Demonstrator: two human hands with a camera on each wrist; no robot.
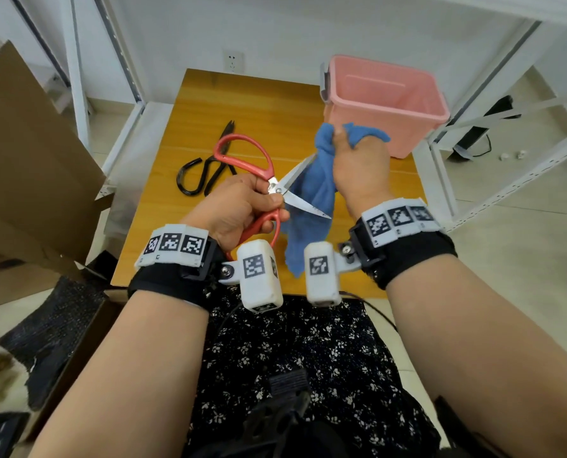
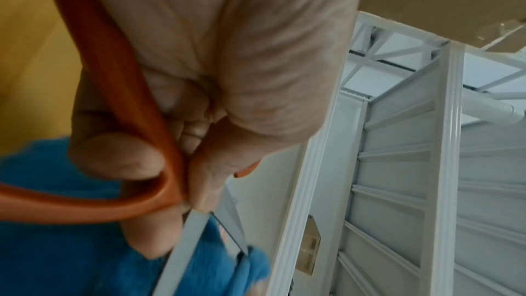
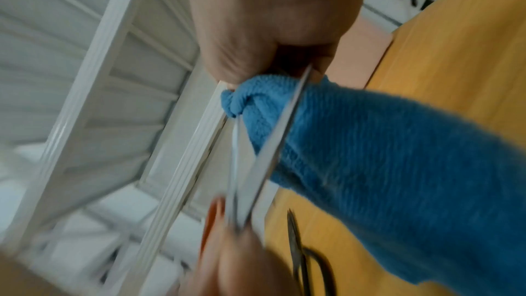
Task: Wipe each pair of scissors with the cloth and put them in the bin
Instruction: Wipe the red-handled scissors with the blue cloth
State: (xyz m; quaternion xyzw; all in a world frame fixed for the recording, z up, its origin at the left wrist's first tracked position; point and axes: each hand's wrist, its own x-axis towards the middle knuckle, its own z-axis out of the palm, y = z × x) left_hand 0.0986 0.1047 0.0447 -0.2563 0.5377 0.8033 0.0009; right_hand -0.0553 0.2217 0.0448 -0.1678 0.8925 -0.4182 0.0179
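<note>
The left hand point(image 1: 239, 206) is gripping the red scissors point(image 1: 252, 166) near the pivot, fingers curled tight around the lower handle loop and the thumb pressing beside the screw. The blades are standing apart in a V above the table point(image 1: 183, 133). The right hand point(image 1: 358, 163) is bunching the blue cloth point(image 1: 312, 193) in a closed fist around the upper blade, with the rest of the cloth hanging down behind the lower blade. The black scissors point(image 1: 206, 170) are lying flat on the table, left of the hands. The pink bin point(image 1: 391, 104) is standing at the table's far right corner, just beyond the right hand.
</note>
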